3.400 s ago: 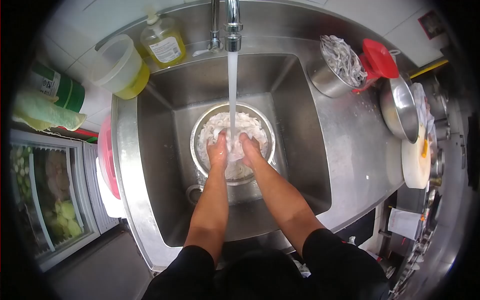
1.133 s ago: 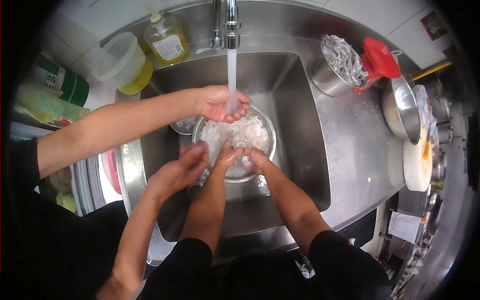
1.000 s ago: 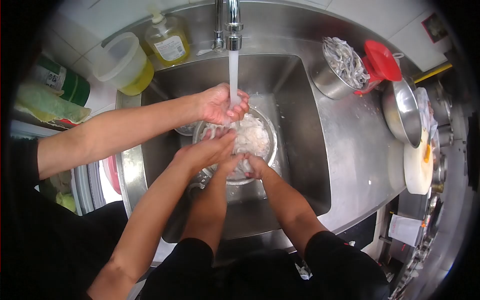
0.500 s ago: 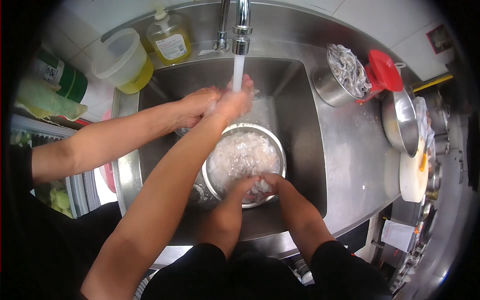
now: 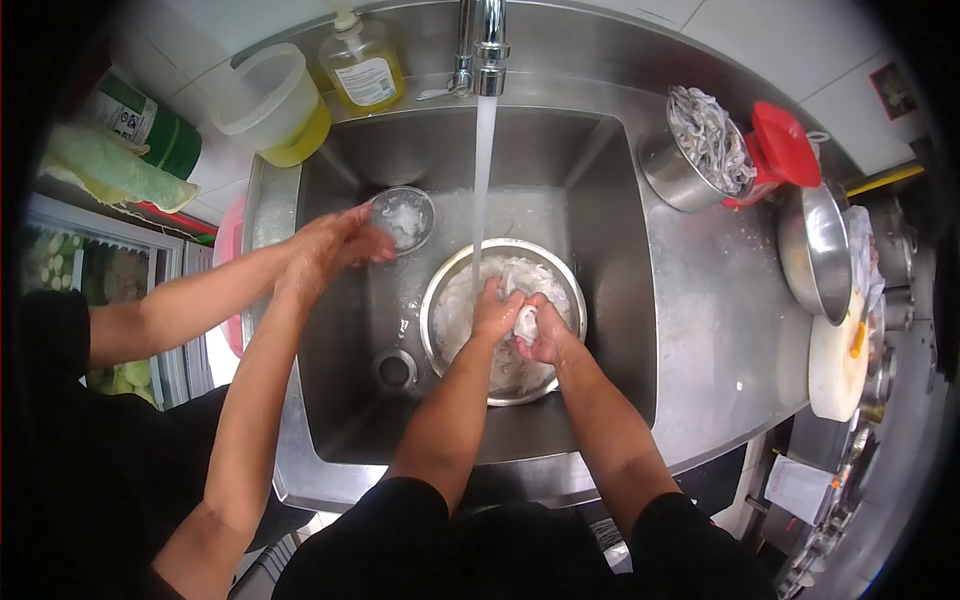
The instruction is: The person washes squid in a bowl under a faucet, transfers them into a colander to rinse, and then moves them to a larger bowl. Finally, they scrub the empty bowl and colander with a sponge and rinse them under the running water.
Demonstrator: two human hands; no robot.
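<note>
Over a round metal bowl (image 5: pixel 430 350) in the sink, my left hand (image 5: pixel 497 312) and my right hand (image 5: pixel 545 330) grip one white, soft piece (image 5: pixel 526 322) between them. Wet pieces of the same pale, soft stuff (image 5: pixel 455 305) fill the bowl below. The fingers of both hands are curled round the piece. A stream of water (image 5: pixel 484 170) falls from the tap (image 5: pixel 490 70) into the bowl, just beyond my left hand.
A co-worker's two hands (image 5: pixel 335 245) are at the sink's left side, near a small bowl (image 5: pixel 405 220) with white bits. The drain (image 5: pixel 395 370) is below them. A soap bottle (image 5: pixel 362 75) and plastic tub (image 5: pixel 270 105) stand behind; a metal pot (image 5: pixel 675 170) and steel bowl (image 5: pixel 815 255) are right.
My hands have risen from the bowl's near edge to its middle, now with a white piece between them. The co-worker's hands have left the water stream and moved left, uncovering the small bowl.
</note>
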